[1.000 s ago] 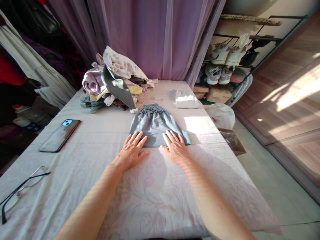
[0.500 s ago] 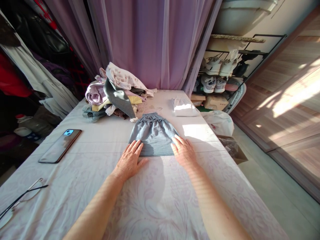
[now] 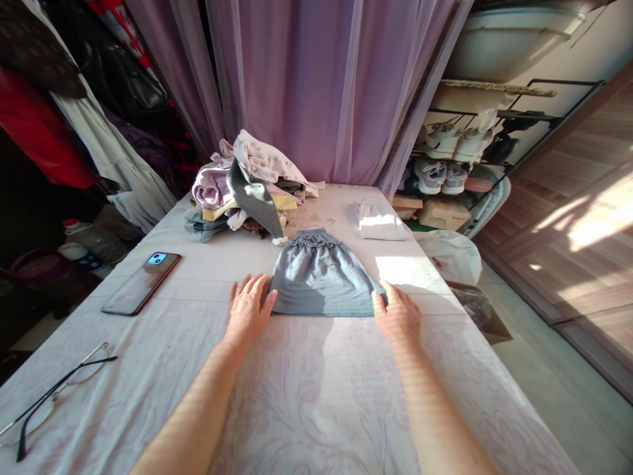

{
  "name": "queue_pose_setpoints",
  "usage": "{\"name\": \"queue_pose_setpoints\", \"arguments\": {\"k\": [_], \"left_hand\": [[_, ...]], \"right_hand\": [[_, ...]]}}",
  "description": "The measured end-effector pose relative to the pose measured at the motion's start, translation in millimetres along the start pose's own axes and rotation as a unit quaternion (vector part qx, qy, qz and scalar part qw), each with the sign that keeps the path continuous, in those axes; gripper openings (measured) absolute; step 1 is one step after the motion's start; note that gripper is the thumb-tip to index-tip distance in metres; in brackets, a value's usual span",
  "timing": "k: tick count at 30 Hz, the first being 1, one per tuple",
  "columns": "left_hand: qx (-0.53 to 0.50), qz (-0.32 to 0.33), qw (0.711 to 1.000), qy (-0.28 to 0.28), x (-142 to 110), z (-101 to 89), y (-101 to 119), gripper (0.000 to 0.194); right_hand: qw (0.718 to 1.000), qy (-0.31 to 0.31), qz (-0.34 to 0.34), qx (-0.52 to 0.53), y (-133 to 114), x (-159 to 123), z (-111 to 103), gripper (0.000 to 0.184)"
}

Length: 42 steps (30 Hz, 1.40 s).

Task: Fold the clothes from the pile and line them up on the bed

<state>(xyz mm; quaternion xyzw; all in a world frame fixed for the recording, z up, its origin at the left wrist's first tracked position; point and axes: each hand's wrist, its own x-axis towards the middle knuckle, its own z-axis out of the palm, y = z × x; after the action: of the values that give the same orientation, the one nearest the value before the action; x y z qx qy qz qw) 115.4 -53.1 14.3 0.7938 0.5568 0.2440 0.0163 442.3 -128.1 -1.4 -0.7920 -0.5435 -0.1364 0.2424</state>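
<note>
We observe the skirt (image 3: 324, 280) lying flat on the tabletop (image 3: 306, 409) at the centre of the frame, waistband toward the top. We position the left hand (image 3: 247, 309) at its left lower corner and the right hand (image 3: 399, 311) at its right lower corner, fingers of both hands open, gripping nothing. We locate the clothes pile (image 3: 247, 191) above left, the folded garment (image 3: 380, 221) above right, and the phone (image 3: 142, 284) and glasses (image 3: 54, 394) at left.

Head view: worn on the head, aimed forward and down. Looks from above between left forearm (image 3: 198, 402) and right forearm (image 3: 435, 402), close over cloth-covered table (image 3: 316, 389), out to purple curtain (image 3: 311, 86). Takes in hanging clothes (image 3: 42, 132) at left, wooden panelling (image 3: 548, 264) at right.
</note>
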Motion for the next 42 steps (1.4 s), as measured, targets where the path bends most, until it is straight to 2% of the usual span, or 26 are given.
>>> {"name": "queue_pose_setpoints", "arguments": {"k": [2,5,9,11,16,20,25,29,32,34,38,42], "left_hand": [[-0.001,-0.021,1.0,0.002,0,1.8,-3,0.033],[0.0,-0.029,1.0,-0.01,0,3.4,-3,0.027],[-0.003,-0.025,1.0,-0.002,0,3.4,-3,0.021],[-0.008,-0.021,1.0,0.006,0,2.5,-3,0.02],[-0.042,-0.03,0.998,-0.026,2,-3.2,0,0.02],[-0.098,-0.038,0.992,-0.068,3,-5.5,12,0.022],[-0.14,-0.016,0.982,-0.123,2,-4.9,30,0.022],[-0.158,-0.053,0.98,-0.107,1,-5.9,33,0.015],[-0.174,-0.078,0.977,-0.097,1,-5.7,31,0.029],[-0.174,-0.074,0.977,-0.101,1,-5.6,30,0.032],[-0.171,-0.035,0.976,-0.13,1,-7.7,30,0.036],[-0.179,-0.005,0.973,-0.146,1,-10.4,29,0.033]], "right_hand": [[0.999,-0.001,0.034,-0.02,1,1,-3,0.034],[0.998,-0.003,0.049,-0.024,4,1,-4,0.026],[0.999,0.006,0.036,0.012,7,3,3,0.018],[0.997,-0.005,0.059,0.039,7,5,4,0.016],[0.982,-0.069,0.164,0.067,10,12,-4,0.027],[0.979,-0.062,0.19,0.049,18,18,-17,0.047],[0.973,-0.107,0.203,0.012,25,19,-24,0.051],[0.978,-0.092,0.188,0.014,26,16,-20,0.051],[0.983,-0.065,0.168,0.033,29,13,-16,0.05],[0.989,-0.019,0.141,0.039,32,12,-13,0.049],[0.993,0.099,0.02,0.054,29,12,-9,0.039],[0.979,0.13,-0.117,0.103,-2,6,-10,0.027]]}}
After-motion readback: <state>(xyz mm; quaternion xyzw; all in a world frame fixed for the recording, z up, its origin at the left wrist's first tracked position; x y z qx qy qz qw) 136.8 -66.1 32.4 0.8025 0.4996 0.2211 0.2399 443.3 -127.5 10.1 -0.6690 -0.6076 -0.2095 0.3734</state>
